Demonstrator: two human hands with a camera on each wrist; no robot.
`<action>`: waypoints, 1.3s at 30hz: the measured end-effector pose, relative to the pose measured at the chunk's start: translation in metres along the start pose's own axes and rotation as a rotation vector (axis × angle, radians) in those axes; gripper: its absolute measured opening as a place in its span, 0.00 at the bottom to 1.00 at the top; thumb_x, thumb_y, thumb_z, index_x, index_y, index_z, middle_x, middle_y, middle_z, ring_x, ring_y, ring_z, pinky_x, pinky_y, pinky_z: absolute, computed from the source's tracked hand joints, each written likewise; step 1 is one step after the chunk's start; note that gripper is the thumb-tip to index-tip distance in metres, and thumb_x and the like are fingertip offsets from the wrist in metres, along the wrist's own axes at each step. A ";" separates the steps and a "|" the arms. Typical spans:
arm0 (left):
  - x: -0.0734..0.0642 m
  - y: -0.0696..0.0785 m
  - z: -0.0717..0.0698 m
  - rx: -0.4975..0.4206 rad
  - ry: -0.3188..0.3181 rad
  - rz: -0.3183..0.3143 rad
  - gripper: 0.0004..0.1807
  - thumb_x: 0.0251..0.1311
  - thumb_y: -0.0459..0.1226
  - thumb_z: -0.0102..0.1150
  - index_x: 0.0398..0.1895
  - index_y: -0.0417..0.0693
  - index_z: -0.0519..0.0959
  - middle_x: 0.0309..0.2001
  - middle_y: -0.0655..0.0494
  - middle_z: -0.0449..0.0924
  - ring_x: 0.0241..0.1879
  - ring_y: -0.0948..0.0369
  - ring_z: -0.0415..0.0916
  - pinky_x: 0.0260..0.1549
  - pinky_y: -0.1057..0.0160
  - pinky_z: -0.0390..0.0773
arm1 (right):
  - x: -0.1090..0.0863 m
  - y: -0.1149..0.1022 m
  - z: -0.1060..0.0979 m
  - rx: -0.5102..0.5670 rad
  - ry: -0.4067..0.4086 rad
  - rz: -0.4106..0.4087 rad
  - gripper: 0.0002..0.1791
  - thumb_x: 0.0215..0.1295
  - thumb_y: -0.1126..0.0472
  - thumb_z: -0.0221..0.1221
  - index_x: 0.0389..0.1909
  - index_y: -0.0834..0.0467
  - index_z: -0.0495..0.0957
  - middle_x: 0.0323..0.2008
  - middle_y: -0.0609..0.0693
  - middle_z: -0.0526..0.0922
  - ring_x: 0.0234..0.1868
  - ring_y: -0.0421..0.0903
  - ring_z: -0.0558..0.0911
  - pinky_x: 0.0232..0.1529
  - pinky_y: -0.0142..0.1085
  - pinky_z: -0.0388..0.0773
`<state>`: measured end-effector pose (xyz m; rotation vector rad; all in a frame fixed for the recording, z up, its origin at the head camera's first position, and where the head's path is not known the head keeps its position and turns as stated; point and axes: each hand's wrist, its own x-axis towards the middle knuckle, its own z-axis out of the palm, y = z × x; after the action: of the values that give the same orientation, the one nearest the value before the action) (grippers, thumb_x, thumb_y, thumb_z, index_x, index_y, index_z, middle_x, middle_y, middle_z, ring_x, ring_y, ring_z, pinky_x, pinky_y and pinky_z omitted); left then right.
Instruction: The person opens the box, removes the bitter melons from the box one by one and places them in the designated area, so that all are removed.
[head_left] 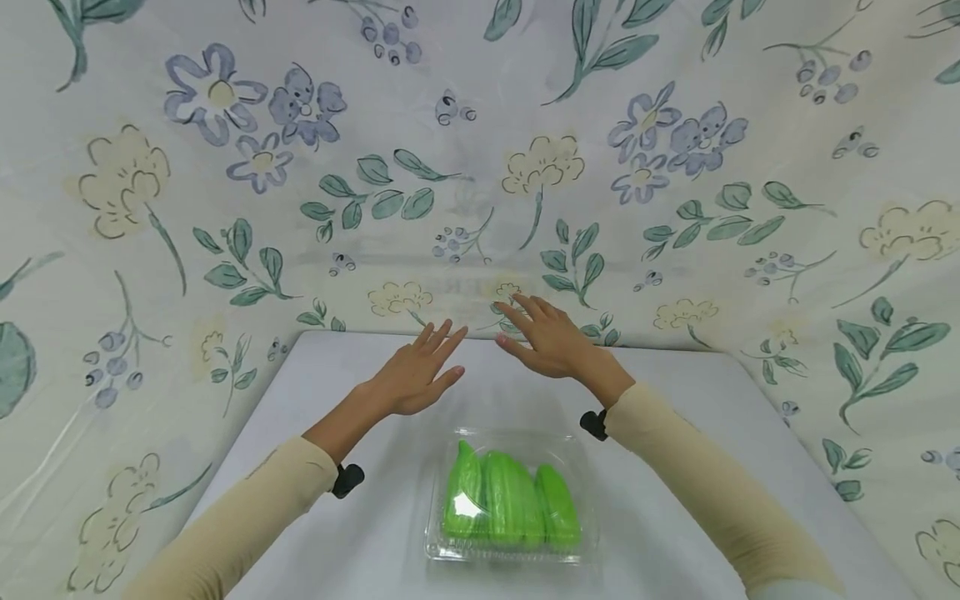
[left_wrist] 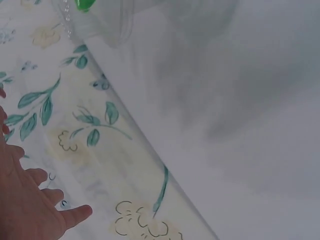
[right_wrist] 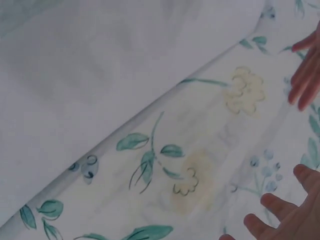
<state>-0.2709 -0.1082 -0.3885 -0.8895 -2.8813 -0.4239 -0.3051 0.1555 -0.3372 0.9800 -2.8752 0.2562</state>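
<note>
A clear plastic box sits on the white table, near its front. Several long, ridged green pieces that look like vegetables lie side by side inside it; glare hides part of them. My left hand is raised beyond the box on its left, fingers spread and nothing held. Opposite it, also beyond the box, my right hand hovers with straight fingers and holds nothing. The two hands are apart. In the left wrist view a corner of the box shows at the top, well away from the left hand.
The white table ends at a far edge just beneath the hands. Behind and beside it hangs a pale cloth printed with flowers and leaves. A small black device is on the left wrist, another on the right.
</note>
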 end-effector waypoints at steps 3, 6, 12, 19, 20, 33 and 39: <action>-0.010 0.002 0.003 -0.010 0.001 0.021 0.37 0.75 0.57 0.32 0.80 0.51 0.44 0.77 0.43 0.40 0.74 0.40 0.37 0.60 0.33 0.59 | -0.007 -0.010 0.003 0.004 -0.004 -0.048 0.36 0.75 0.36 0.40 0.78 0.45 0.50 0.76 0.57 0.49 0.74 0.63 0.49 0.68 0.62 0.49; -0.020 0.006 0.006 -0.019 0.008 0.040 0.37 0.75 0.56 0.33 0.79 0.49 0.46 0.77 0.42 0.42 0.74 0.38 0.39 0.59 0.32 0.60 | -0.013 -0.020 0.007 0.001 -0.004 -0.084 0.36 0.74 0.34 0.39 0.78 0.43 0.51 0.77 0.55 0.49 0.75 0.61 0.49 0.67 0.63 0.51; -0.039 0.014 0.015 -0.034 -0.020 0.063 0.39 0.75 0.57 0.34 0.79 0.46 0.44 0.77 0.42 0.43 0.74 0.39 0.42 0.60 0.34 0.60 | -0.028 -0.036 0.020 -0.030 -0.006 -0.174 0.37 0.73 0.32 0.36 0.78 0.44 0.52 0.76 0.54 0.52 0.75 0.58 0.51 0.67 0.62 0.51; -0.062 0.020 0.024 -0.071 -0.020 0.055 0.42 0.74 0.58 0.36 0.78 0.40 0.42 0.77 0.43 0.43 0.74 0.41 0.42 0.63 0.38 0.60 | -0.045 -0.053 0.036 -0.058 -0.039 -0.245 0.39 0.72 0.30 0.33 0.78 0.43 0.51 0.76 0.53 0.52 0.75 0.57 0.50 0.69 0.58 0.51; -0.065 0.020 0.026 -0.073 -0.022 0.049 0.43 0.74 0.58 0.36 0.78 0.40 0.42 0.77 0.44 0.43 0.74 0.41 0.42 0.63 0.38 0.60 | -0.047 -0.056 0.038 -0.060 -0.047 -0.252 0.39 0.72 0.29 0.33 0.78 0.43 0.50 0.76 0.53 0.52 0.75 0.56 0.49 0.69 0.58 0.51; -0.110 0.021 0.037 -0.154 -0.130 -0.034 0.49 0.68 0.64 0.42 0.79 0.44 0.41 0.77 0.44 0.43 0.74 0.46 0.44 0.63 0.38 0.59 | -0.076 -0.082 0.061 -0.088 -0.063 -0.346 0.38 0.72 0.29 0.31 0.77 0.42 0.52 0.76 0.51 0.53 0.74 0.56 0.54 0.68 0.56 0.56; -0.129 0.021 0.045 -0.192 -0.147 -0.032 0.50 0.68 0.63 0.45 0.79 0.46 0.40 0.77 0.44 0.44 0.74 0.45 0.46 0.62 0.36 0.59 | -0.083 -0.091 0.064 -0.078 -0.063 -0.360 0.38 0.71 0.28 0.32 0.77 0.41 0.54 0.76 0.50 0.54 0.75 0.54 0.53 0.68 0.55 0.56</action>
<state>-0.1528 -0.1484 -0.4485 -0.9409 -3.0313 -0.6756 -0.1858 0.1220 -0.4002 1.4828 -2.6687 0.0849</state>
